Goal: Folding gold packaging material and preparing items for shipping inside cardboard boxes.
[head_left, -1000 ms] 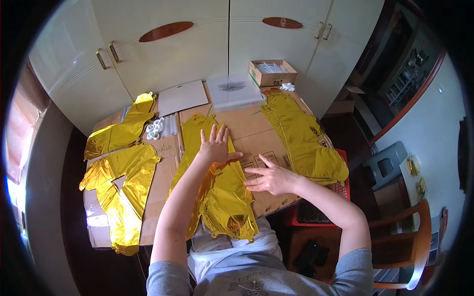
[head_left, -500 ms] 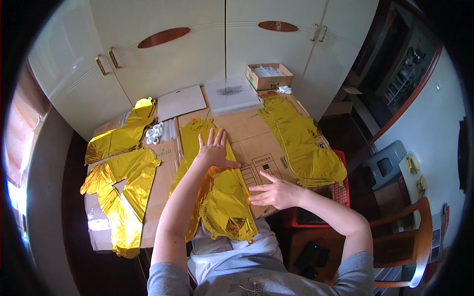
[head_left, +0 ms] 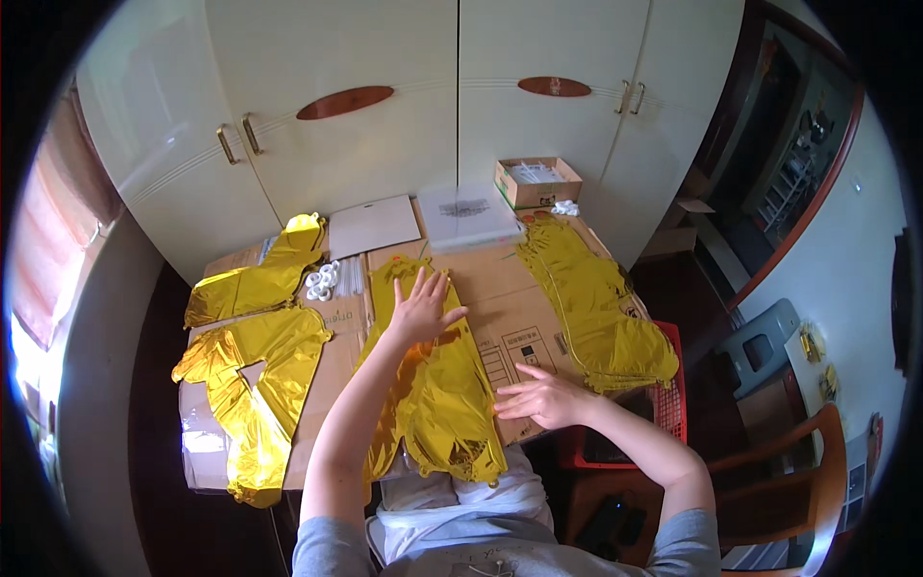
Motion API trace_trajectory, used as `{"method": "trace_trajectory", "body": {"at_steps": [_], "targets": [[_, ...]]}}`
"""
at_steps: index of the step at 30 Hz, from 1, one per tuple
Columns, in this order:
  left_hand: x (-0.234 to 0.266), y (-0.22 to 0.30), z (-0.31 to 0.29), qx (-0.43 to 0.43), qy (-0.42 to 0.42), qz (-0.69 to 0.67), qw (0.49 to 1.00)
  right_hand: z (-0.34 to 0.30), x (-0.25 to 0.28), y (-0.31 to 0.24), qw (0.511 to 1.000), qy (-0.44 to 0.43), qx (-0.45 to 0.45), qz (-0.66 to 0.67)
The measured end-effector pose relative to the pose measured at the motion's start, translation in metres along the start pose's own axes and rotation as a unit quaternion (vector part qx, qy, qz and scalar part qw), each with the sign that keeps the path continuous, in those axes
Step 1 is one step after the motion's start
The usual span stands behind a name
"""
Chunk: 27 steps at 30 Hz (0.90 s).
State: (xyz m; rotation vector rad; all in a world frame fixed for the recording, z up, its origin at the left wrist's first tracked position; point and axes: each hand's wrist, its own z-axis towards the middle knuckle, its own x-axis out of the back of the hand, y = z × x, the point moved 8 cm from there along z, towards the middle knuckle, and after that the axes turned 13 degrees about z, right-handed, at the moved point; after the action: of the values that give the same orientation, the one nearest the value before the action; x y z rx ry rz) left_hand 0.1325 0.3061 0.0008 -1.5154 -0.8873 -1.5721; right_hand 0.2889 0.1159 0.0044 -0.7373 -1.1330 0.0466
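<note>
A flat gold foil balloon (head_left: 452, 409) lies lengthwise on the cardboard-covered table, its near end at the edge by my lap. Across its upper part rests my left hand (head_left: 419, 310), palm down with fingers spread. My right hand (head_left: 542, 398) is open beside the balloon's right edge, fingertips at or just touching the foil; contact is hard to tell. More flat gold foil balloons lie around: one at the far left (head_left: 255, 279), another at the near left (head_left: 288, 351), and a third on the right (head_left: 586, 303). My left forearm hides part of the middle balloon.
White ribbon rolls (head_left: 323, 280) sit beside a bundle of white sticks (head_left: 352, 275). Behind are a grey board (head_left: 375, 225), a clear plastic stack (head_left: 469, 221) and a cardboard box (head_left: 538, 192) of white sticks. A red basket (head_left: 676, 413) and wooden chair (head_left: 827, 462) stand right.
The view has tilted up, so the table sits lower in the picture. Both hands stay in nearly the same places against the middle balloon, still with fingers apart.
</note>
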Motion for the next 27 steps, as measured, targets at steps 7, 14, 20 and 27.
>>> {"method": "trace_trajectory", "body": {"at_steps": [7,14,20,27], "targets": [[0.009,-0.056,-0.080,0.048,-0.009,0.019,0.999,0.021,0.021,0.023,0.956,0.223,-0.061,0.181],[0.002,-0.034,-0.150,0.023,0.019,-0.002,1.000,0.076,-0.011,0.058,0.976,0.099,-0.174,-0.088],[-0.001,-0.021,-0.152,-0.009,0.042,0.016,0.999,0.080,-0.022,0.068,0.969,0.058,-0.197,-0.135],[0.000,-0.007,-0.142,-0.022,0.032,0.008,0.999,0.078,-0.021,0.068,0.969,0.055,-0.202,-0.133]]}}
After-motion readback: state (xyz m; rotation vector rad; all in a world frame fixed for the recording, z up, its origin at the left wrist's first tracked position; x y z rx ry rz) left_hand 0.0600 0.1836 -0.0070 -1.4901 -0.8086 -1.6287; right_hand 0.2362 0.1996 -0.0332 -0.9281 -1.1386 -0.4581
